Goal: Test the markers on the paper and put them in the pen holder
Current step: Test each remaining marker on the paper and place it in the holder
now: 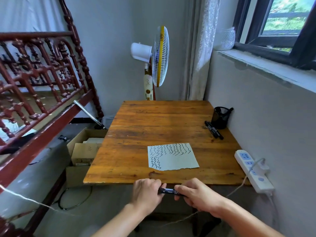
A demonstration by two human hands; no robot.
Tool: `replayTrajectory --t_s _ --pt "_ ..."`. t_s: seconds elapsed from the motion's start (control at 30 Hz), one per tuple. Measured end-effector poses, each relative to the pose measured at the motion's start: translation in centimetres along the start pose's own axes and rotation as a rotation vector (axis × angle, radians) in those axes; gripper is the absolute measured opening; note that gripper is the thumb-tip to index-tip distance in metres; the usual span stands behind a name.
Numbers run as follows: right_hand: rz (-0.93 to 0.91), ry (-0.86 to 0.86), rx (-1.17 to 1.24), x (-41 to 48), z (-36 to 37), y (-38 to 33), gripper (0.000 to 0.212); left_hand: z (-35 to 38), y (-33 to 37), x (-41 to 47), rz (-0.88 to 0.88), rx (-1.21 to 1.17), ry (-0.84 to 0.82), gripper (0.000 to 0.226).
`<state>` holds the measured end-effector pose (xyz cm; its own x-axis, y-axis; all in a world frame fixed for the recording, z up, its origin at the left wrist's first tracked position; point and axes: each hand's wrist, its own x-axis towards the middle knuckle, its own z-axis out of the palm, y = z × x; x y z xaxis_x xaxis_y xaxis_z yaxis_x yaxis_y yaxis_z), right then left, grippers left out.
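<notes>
A black marker [168, 191] lies level between both hands, just in front of the table's near edge. My left hand [147, 192] grips its left end and my right hand [196, 195] grips its right part. A white sheet of paper [177, 160] covered with several black squiggles lies on the wooden table [153, 120]. Two more black markers [214, 130] lie side by side at the back right, next to the black mesh pen holder [220, 118], which has one marker sticking out of it.
A white power strip [253, 170] with a plug and cable hangs over the table's right edge by the wall. A standing fan [159, 57] is behind the table. Cardboard boxes [85, 147] and a carved red bed frame [42, 82] are on the left.
</notes>
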<state>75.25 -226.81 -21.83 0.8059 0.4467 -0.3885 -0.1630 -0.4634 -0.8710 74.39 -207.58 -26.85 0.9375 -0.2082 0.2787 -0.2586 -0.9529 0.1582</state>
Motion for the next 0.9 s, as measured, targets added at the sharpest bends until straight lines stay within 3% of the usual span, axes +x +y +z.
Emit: replayTrajectory --t_s 0.13,0.47,0.53,0.67,0.77,0.9 --pt "-0.100 -0.005 -0.161 -0.8 0.6 -0.2 0.037 -0.9 -0.1 -1.2 0.064 0.028 -0.008 0.037" --pt "-0.591 0.233 -0.903 -2.5 -0.7 1.1 0.036 -2.3 -1.0 -0.2 0.031 -0.153 -0.333 0.031" --pt "-0.584 0.327 -0.872 -2.8 -2.1 1.4 0.029 -2.2 -2.9 -0.2 -0.041 -0.155 -0.317 0.036" --pt "-0.327 0.496 -0.566 -2.1 -3.9 2.3 0.017 -1.7 -5.5 -0.2 -0.172 -0.133 -0.104 0.031" --pt "-0.226 0.520 -0.399 -0.2 -3.9 3.0 0.017 -0.2 -5.7 0.8 -0.232 -0.154 0.036 0.018" --pt "-0.187 0.544 -0.337 3.3 -3.1 3.3 0.019 2.9 -5.9 2.6 -0.232 -0.131 0.070 0.013"
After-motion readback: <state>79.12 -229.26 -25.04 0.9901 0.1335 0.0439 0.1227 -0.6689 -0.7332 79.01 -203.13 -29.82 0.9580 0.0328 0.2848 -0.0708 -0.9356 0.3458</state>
